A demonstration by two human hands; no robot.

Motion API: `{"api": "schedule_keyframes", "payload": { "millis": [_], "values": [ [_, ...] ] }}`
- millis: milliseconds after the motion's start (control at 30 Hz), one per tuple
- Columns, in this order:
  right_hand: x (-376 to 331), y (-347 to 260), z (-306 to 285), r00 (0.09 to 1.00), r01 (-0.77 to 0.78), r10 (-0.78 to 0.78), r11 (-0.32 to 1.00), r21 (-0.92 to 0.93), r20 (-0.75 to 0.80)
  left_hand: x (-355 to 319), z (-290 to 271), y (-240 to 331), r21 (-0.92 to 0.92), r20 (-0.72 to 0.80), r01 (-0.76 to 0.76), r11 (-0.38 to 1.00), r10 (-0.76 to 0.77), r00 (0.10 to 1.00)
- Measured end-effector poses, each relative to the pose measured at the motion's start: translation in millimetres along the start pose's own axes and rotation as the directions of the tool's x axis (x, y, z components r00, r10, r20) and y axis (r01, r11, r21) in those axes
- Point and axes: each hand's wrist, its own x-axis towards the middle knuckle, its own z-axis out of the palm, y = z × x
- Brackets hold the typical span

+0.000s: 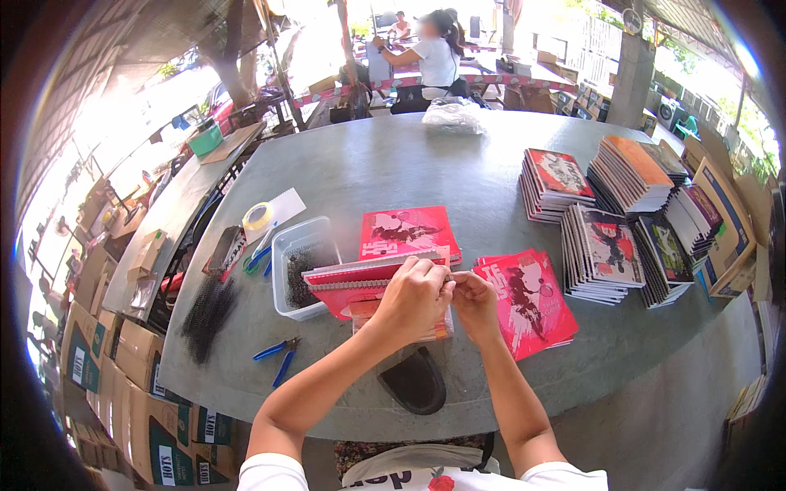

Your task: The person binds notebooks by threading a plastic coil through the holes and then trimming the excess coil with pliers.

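Note:
My left hand [409, 299] is closed over the right end of a pink-red notebook [360, 272], held tilted with its spiral-bound edge toward me. Beside it my right hand [475, 303] is pinched at the end of that bound edge; whatever its fingertips hold is too small to make out. Another pink notebook [409, 231] lies just behind, cover up. Close to my right hand is a low pile of matching notebooks [532, 303]. A clear plastic tub [277, 245] of small black pieces stands at the left. Blue-handled cutters [282, 360] lie nearer me.
Stacks of spiral notebooks [602, 254] and an open carton [725, 229] occupy the table's right. Black binding coils [209, 323] and a tape roll [258, 217] lie left. A dark rounded pad [413, 380] sits at the near edge. A plastic bag [453, 116] and a seated person [434, 61] are beyond.

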Motion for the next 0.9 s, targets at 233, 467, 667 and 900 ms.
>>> {"api": "schedule_keyframes", "payload": {
  "millis": [233, 467, 667, 900],
  "values": [
    [-2, -8, 6, 1.000, 0.011, -0.012, 0.981, -0.193, -0.004, 5, -7, -3, -0.077, 0.048, 0.043, 0.996, -0.040, 0.998],
    [20, -52, 11, 0.986, -0.083, 0.121, 0.953, -0.291, 0.113, -47, -46, -6, 0.131, -0.087, -0.115, 0.985, 0.127, 0.988],
    [23, -76, 104, 0.838, 0.515, -0.004, 0.332, -0.790, 0.545, -209, -124, -123, 0.510, 0.319, 0.408, 0.757, -0.608, 0.727],
    [46, -19, 177, 0.851, 0.463, 0.107, 0.311, -0.830, 0.515, -246, -97, -140, 0.527, 0.139, 0.572, 0.629, -0.727, 0.672]
  ]
}}
